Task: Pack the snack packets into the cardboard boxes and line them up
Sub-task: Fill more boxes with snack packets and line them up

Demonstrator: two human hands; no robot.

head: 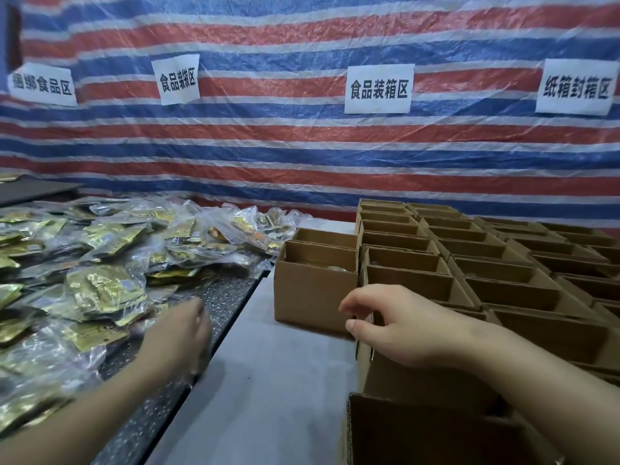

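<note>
Step in hand: judged to be the fetch of the next packet; the left hand (181, 327) reached toward the heap while the right hand (399, 327) waited at the boxes.
Landmark: the lone cardboard box (315, 286), which stood on the grey sheet (268, 380) just left of the box rows.
Snack packets (100, 286): gold packets in clear bags lay heaped on the dark speckled counter (214, 297), left of the lone box, the nearest bags close to its left wall.
Box rows (469, 263): open boxes stood in close ranks right of the lone box, touching its right side; contents mostly could not be read.
Lone box contents: something pale showed just inside its rim; what it was could not be told.
Left hand state: motion-blurred, left of the lone box, low over the counter edge; whether its fingers were spread or held anything could not be told.
Right hand state: loosely curled, thumb forward, holding nothing visible, over the near open box (419, 380) in front of the lone box; contact with that box's edge could not be confirmed.
Technique, advised: take one bag by its body, not its loose film, so neighbours do not drag.
Technique, advised: steady the receiving box with the right hand and lay the bag flat.
Risk, judged: slack plastic may snag on a box wall and shift the row.
</note>
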